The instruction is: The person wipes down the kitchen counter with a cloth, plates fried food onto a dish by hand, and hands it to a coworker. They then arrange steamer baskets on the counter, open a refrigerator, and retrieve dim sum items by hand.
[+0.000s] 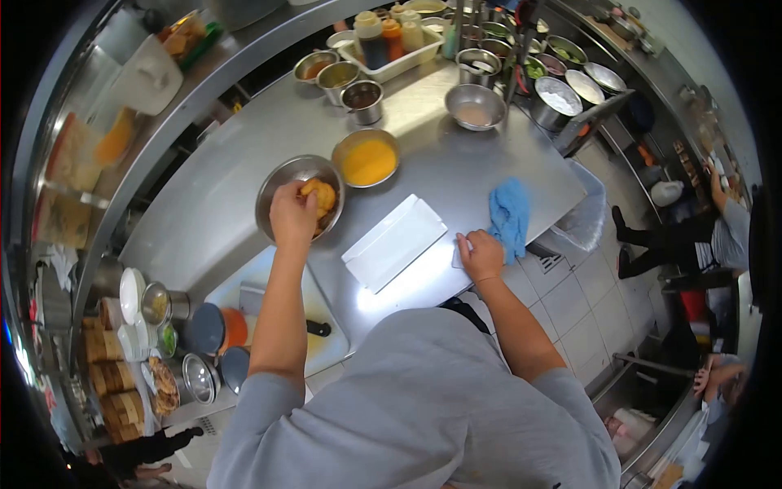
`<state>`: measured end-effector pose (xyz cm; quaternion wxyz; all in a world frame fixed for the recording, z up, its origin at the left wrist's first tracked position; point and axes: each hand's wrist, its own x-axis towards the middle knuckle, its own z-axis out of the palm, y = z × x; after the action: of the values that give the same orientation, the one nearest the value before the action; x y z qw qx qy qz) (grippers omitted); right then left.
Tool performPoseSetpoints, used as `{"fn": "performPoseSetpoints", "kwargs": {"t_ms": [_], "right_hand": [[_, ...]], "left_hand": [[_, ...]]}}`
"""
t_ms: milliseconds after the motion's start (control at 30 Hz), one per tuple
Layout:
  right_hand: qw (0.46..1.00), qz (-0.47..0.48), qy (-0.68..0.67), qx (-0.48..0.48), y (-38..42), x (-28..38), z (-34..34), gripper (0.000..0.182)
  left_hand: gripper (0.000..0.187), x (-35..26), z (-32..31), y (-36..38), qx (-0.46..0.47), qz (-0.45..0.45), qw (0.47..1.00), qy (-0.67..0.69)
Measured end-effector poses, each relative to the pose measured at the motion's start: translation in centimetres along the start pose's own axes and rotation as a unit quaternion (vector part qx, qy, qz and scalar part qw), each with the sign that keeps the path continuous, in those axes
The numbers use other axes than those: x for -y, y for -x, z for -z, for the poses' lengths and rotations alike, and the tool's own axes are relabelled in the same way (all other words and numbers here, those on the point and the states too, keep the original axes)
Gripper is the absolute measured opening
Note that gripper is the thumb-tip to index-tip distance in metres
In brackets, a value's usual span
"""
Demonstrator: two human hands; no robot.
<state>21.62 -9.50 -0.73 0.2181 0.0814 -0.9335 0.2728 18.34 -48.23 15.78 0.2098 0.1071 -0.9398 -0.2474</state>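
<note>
Over a steel bowl [267, 213], my left hand [293, 213] has its fingers closed on a golden fried piece [320, 196]; more brown food lies beneath it in the bowl. Just behind is a bowl of yellow liquid [369, 162]. A white rectangular plate [395, 243] lies on the steel table between my hands. My right hand [481, 255] rests at the table's front edge, fingers curled, beside a blue cloth [509, 213]; what it holds, if anything, is hidden.
A white cutting board [330, 342] with a knife [318, 328] is at the front left. Sauce pots [362, 101], a bottle tray [419, 57] and a shallow bowl [476, 107] stand at the back. Other people are at the right edge and lower left.
</note>
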Motion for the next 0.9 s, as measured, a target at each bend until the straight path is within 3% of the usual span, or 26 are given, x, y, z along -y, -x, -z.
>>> {"fn": "performPoseSetpoints", "kwargs": {"t_ms": [67,133,200,367,533,600,667,767,833,900], "right_hand": [[1.000,0.013,-0.015,-0.004,0.0,0.1,0.0,0.034],[1.000,0.011,-0.012,0.008,0.1,0.1,-0.2,0.033],[1.000,-0.009,-0.012,0.006,0.2,0.3,-0.4,0.032],[1.000,0.011,-0.004,0.010,0.0,0.2,-0.2,0.032],[1.000,-0.002,-0.008,0.019,0.0,0.3,-0.5,0.032],[1.000,0.008,-0.009,0.013,0.2,-0.1,-0.4,0.033],[1.000,0.005,-0.003,0.010,0.1,0.0,-0.2,0.033],[1.000,0.007,-0.004,0.012,0.0,0.0,-0.2,0.034],[1.000,0.007,-0.009,0.012,0.0,0.0,-0.2,0.034],[1.000,0.001,-0.008,0.024,0.0,-0.1,-0.1,0.033]], "left_hand": [[0.033,-2.3,-0.9,0.2,-0.013,0.035,0.997,0.065],[0.028,-4.1,-4.5,1.3,0.097,-0.003,0.979,0.179],[0.029,-6.0,-8.4,2.8,0.216,-0.024,0.964,0.152],[0.034,-7.4,-15.5,5.1,0.269,0.005,0.953,0.139],[0.043,-6.3,-13.2,4.6,0.221,-0.011,0.961,0.168],[0.046,-5.2,-9.5,3.1,0.156,-0.117,0.973,0.125],[0.053,-3.8,-6.2,0.8,0.063,-0.168,0.984,0.008],[0.062,0.7,-4.9,-2.4,0.065,-0.131,0.986,-0.079],[0.068,3.9,-5.6,-3.4,0.224,-0.055,0.955,-0.187],[0.073,5.2,-5.3,-3.3,0.230,-0.063,0.953,-0.187]]}}
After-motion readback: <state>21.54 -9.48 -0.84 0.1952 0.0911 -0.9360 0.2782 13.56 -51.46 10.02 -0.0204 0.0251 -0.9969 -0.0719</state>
